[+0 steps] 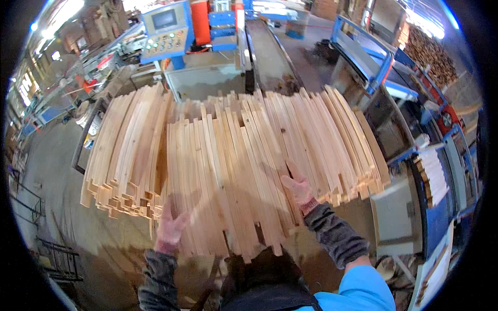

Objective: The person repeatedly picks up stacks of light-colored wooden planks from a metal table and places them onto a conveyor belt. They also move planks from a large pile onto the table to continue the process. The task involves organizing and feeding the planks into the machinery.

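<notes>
Long, narrow pale wooden strips lie side by side in a wide pile in front of me, their ends uneven. The middle batch juts out toward my body. At its near left edge is my left hand, fingers stretched out along the outermost strips. My right hand is at the right side of the same batch, open, with thumb and fingers apart. Neither hand is wrapped round a strip. Another stack of strips stands on the left, and a further stack on the right.
Beyond the pile stands a blue control panel with a screen and several buttons. A metal conveyor bed runs away behind the strips. Blue machine frames are at the right, beside white-wrapped pieces. Buckets stand at the left.
</notes>
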`<state>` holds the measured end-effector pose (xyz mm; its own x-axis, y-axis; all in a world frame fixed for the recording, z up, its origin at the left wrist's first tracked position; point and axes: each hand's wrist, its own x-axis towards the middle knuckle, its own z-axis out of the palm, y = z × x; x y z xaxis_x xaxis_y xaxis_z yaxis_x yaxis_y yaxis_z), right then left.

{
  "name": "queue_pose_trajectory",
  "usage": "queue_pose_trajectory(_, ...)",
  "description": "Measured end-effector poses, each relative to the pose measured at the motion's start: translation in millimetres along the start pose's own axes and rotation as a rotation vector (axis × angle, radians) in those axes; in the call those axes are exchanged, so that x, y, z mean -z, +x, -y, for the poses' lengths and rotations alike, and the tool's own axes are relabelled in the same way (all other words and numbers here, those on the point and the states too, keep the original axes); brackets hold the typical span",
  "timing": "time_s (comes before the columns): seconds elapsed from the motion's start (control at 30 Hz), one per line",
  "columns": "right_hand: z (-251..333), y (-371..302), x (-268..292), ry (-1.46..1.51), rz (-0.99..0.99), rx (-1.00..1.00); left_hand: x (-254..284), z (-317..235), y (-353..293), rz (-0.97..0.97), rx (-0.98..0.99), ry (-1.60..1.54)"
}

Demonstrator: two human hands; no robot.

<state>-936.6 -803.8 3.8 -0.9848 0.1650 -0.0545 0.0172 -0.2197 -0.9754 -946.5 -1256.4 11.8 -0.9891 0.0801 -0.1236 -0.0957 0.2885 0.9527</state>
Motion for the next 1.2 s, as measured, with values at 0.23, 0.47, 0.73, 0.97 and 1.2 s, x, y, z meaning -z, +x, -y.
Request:
queue_pose_trajectory(0.23,-6,-112,-2,-0.088,-0.083,-0.266,20,96,-71,-0.202,0.178,-0.42)
queue_pose_trajectory(0.47,-40,-91,19,-0.135,0.044,-0.42,29,29,-46,0.238,0.566,-0.659)
queue_pose_trajectory(0.73,8,-143,19,0.009,0.076,-0.421,10,109,-79,0.21,0.488,-0.676)
queue_pose_trajectory(0.97,67,-219,82,0.016,-0.089,-0.133,-55,27,-88,0.417,0.202,-0.748)
queue_pose_trajectory(1.2,95,-329,218,-0.039,-0.327,0.056,-214,-4,-59,0.39,0.026,-0.255)
